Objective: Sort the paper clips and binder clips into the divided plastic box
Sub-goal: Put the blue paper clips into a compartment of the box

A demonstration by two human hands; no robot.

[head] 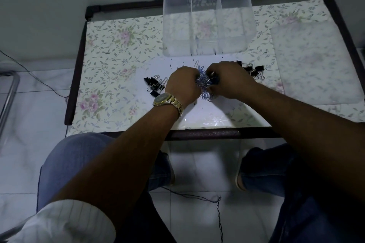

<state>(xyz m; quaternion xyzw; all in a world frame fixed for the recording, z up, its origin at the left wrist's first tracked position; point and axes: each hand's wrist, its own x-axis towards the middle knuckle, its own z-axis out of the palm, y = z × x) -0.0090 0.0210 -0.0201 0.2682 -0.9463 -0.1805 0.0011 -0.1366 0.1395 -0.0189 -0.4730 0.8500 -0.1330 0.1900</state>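
Three-compartment clear plastic box [207, 25], small clips in middle section only.

We see a dark-framed desk [205, 133] covered with a floral sheet [110, 49]. On it, at the far middle, stands a clear divided plastic box [207, 25], and nearer lies a white sheet [209, 110] carrying a tangle of blue paper clips [203, 83]. Black binder clips lie in two groups, one to the left [154, 85] and one to the right [250, 70] of that tangle.
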